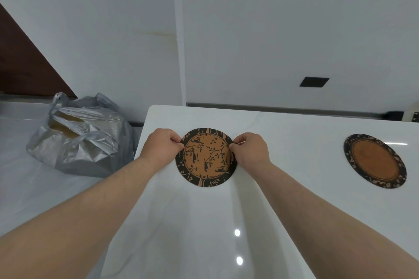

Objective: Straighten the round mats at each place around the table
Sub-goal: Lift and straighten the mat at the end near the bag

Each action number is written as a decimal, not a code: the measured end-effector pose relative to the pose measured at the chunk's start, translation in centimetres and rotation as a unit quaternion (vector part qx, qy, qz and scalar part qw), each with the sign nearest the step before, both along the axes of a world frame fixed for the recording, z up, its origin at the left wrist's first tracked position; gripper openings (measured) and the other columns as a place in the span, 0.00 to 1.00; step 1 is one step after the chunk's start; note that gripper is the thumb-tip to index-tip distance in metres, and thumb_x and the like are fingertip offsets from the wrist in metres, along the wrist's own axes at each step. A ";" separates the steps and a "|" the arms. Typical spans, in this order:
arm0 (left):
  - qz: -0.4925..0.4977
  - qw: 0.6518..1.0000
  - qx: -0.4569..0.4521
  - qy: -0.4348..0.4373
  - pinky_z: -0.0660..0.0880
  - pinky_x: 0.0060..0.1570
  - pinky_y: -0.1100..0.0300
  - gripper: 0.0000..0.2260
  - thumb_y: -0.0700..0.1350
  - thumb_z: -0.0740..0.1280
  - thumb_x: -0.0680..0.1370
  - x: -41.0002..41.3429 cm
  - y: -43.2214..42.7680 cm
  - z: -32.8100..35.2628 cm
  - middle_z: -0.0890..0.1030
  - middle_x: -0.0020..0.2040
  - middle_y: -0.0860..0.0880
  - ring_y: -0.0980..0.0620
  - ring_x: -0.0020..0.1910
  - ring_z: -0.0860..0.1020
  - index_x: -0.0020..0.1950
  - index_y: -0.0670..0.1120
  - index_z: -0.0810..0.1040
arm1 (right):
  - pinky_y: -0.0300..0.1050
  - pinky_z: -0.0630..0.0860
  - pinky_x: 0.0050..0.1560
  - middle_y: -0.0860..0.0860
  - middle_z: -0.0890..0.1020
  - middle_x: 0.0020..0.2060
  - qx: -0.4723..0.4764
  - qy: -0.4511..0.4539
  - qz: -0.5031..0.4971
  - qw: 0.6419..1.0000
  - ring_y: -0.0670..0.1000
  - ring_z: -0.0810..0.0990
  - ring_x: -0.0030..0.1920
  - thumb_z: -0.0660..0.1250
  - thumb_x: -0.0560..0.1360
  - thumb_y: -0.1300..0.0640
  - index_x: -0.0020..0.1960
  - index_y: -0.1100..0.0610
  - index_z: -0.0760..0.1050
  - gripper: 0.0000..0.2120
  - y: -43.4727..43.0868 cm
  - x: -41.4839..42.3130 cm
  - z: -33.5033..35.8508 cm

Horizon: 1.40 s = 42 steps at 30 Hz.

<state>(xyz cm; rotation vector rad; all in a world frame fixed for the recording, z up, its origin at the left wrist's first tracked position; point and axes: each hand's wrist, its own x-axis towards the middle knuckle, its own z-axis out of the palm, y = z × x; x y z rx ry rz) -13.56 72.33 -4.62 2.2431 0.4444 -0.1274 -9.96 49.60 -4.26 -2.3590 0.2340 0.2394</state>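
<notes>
A round mat [205, 157] lies between the left hand [162, 145] and right hand [250, 148], both pinching its opposite edges on the white table [294, 199].

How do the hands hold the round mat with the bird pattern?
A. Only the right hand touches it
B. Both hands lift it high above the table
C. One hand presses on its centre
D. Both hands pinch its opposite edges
D: the left hand pinches the left edge and the right hand the right edge of the bird-pattern mat, which lies on the white table.
</notes>
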 end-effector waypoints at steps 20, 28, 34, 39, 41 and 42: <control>-0.138 0.981 0.131 -0.026 0.67 0.65 0.51 0.35 0.64 0.70 0.67 -0.1 -0.6 -0.2 0.75 0.62 0.49 0.48 0.64 0.70 0.69 0.48 0.71 | 0.48 0.69 0.60 0.54 0.77 0.61 -0.116 -0.054 0.157 0.979 0.55 0.74 0.61 0.68 0.72 0.43 0.66 0.56 0.72 0.27 -4.1 0.3 -0.1; -0.277 0.915 0.289 0.047 0.40 0.74 0.40 0.52 0.77 0.60 0.59 -1.6 -0.1 -1.0 0.48 0.79 0.49 0.48 0.77 0.42 0.77 0.57 0.46 | 0.51 0.61 0.68 0.53 0.70 0.65 -0.261 -0.074 0.334 0.903 0.58 0.66 0.66 0.60 0.58 0.25 0.70 0.51 0.62 0.47 -5.5 -1.0 0.2; -0.263 0.918 0.294 0.053 0.43 0.73 0.37 0.52 0.77 0.61 0.58 -1.2 -0.7 -0.6 0.53 0.78 0.48 0.47 0.77 0.44 0.76 0.56 0.51 | 0.50 0.56 0.72 0.53 0.62 0.75 -0.256 -0.038 0.331 0.907 0.56 0.59 0.73 0.61 0.58 0.26 0.74 0.52 0.58 0.52 -5.9 -0.5 0.2; -0.258 0.920 0.291 0.052 0.43 0.72 0.38 0.51 0.77 0.62 0.59 -1.1 -0.8 -0.6 0.53 0.78 0.48 0.47 0.77 0.46 0.76 0.56 0.52 | 0.52 0.59 0.72 0.51 0.63 0.75 -0.250 -0.040 0.323 0.912 0.56 0.60 0.72 0.61 0.57 0.25 0.74 0.50 0.59 0.52 -5.9 -0.4 0.1; -0.257 0.920 0.289 0.055 0.43 0.72 0.38 0.51 0.76 0.62 0.59 -1.1 -0.8 -0.6 0.54 0.78 0.48 0.47 0.77 0.46 0.76 0.56 0.52 | 0.53 0.60 0.71 0.51 0.63 0.75 -0.250 -0.038 0.320 0.913 0.56 0.60 0.72 0.61 0.57 0.25 0.74 0.50 0.59 0.52 -5.9 -0.4 0.1; -0.257 0.921 0.288 0.055 0.43 0.72 0.38 0.51 0.76 0.62 0.59 -1.0 -0.8 -0.5 0.54 0.78 0.48 0.47 0.77 0.46 0.76 0.56 0.52 | 0.53 0.60 0.71 0.50 0.63 0.74 -0.250 -0.038 0.320 0.913 0.56 0.60 0.72 0.61 0.57 0.25 0.75 0.50 0.59 0.52 -5.9 -0.4 0.1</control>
